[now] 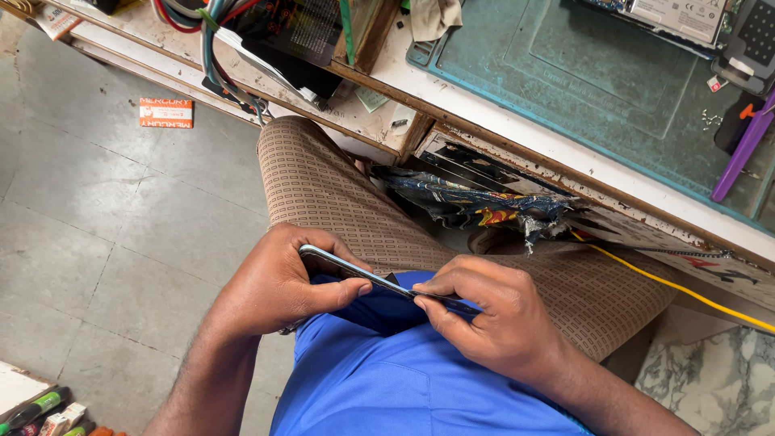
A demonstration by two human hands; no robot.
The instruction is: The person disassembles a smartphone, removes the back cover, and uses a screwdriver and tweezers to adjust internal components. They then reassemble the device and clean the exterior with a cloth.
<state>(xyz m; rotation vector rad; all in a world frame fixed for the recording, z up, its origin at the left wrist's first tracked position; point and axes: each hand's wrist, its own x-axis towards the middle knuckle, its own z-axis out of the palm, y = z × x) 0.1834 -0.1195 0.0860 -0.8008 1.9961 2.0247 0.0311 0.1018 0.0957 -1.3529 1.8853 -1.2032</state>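
A thin flat phone (379,281) with a silver rim lies edge-on over my lap, held between both hands. My left hand (278,282) wraps its left end, thumb pressed along the top edge. My right hand (484,319) pinches the right end with fingertips curled onto the edge. Below the hands are my blue shirt (379,371) and brown patterned trousers (323,186).
A worn workbench (517,133) runs across the top with a teal mat (597,81), a purple tool (747,145) and a bundle of cables (210,40). A yellow wire (670,282) hangs at the right. Grey floor tiles (105,210) spread left, with an orange packet (165,112) and markers (36,408).
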